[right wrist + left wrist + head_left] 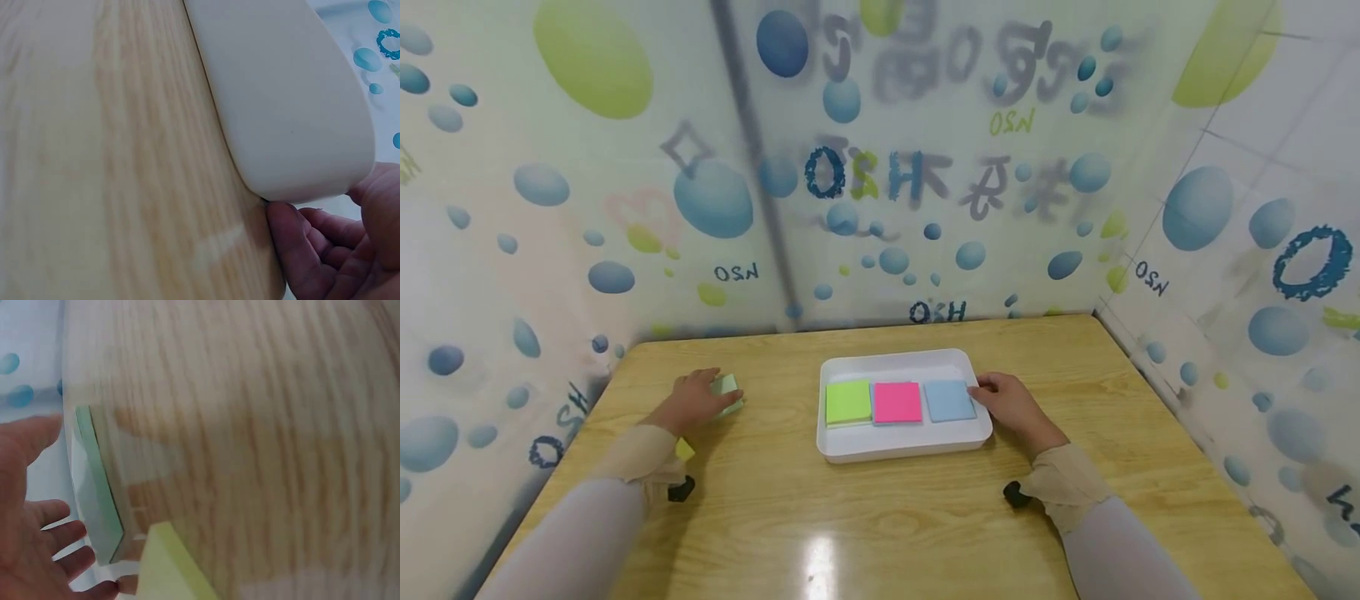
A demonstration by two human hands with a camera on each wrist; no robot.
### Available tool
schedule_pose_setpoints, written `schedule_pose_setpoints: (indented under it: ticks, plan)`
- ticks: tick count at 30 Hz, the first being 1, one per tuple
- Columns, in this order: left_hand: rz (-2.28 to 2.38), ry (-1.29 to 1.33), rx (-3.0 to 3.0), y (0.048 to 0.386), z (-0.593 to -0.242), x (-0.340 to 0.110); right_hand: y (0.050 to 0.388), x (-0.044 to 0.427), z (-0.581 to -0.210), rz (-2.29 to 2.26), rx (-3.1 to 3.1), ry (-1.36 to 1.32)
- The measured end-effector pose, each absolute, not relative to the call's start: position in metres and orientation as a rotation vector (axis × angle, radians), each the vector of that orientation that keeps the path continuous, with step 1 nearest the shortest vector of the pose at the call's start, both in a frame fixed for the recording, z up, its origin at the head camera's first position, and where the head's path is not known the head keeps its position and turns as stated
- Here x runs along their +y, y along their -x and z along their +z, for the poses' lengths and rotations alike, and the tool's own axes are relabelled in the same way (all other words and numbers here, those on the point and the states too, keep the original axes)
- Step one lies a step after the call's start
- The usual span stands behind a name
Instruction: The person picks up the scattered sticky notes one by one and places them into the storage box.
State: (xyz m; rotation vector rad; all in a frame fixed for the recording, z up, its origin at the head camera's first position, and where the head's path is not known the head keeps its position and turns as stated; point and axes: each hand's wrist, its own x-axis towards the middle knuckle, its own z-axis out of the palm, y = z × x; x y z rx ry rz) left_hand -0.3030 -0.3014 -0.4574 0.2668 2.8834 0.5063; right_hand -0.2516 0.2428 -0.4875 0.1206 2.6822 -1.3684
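Note:
My left hand (pixel 696 395) is over a pale green sticky-note pad (pixel 727 384) on the left side of the table. In the left wrist view its thumb and fingers are spread around that green pad (pixel 100 494), and a yellow pad (pixel 165 569) lies nearer. My right hand (pixel 1011 404) grips the right end of a white tray (pixel 895 447), thumb at the rim. Curled fingers (pixel 294 244) show against the tray's end in the right wrist view. Inside the tray lie lime green (pixel 847 403), pink (pixel 898 402) and blue (pixel 949 402) pads, side by side.
The wood-grain table (pixel 880 517) ends at a wall (pixel 880 275) patterned with blue and green spots. More patterned wall stands at left and right. A black strap end (pixel 681 489) hangs at the left wrist, another (pixel 1017 495) at the right.

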Motion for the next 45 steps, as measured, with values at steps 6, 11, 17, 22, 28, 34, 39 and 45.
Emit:
schedule_pose_setpoints:
  ticks: [6, 11, 17, 22, 28, 34, 39, 45]
  plan:
    - [0.511, -0.243, 2.869, 0.301, -0.457, -0.304, 0.250, 0.243, -0.487, -1.378, 2.684, -0.123]
    - [0.447, -0.243, 2.892, 0.303, -0.457, -0.305, 0.249, 0.242, -0.487, -1.379, 2.686, -0.126]
    - [0.402, -0.245, 2.878, 0.301, -0.453, -0.302, 0.250, 0.242, -0.488, -1.388, 2.678, -0.124]
    - [0.440, -0.161, 2.826, 0.298, -0.451, -0.299, 0.250, 0.242, -0.487, -1.399, 2.666, -0.128]
    - [0.426, -0.130, 2.826, 0.299, -0.453, -0.296, 0.250, 0.242, -0.486, -1.384, 2.673, -0.122]
    - [0.450, -0.128, 2.816, 0.300, -0.455, -0.298, 0.250, 0.243, -0.487, -1.351, 2.689, -0.113]
    - [0.588, -0.171, 2.774, 0.298, -0.459, -0.301, 0.250, 0.242, -0.486, -1.357, 2.688, -0.103]
    - [0.714, -0.143, 2.748, 0.299, -0.465, -0.303, 0.250, 0.242, -0.485, -1.359, 2.691, -0.097]
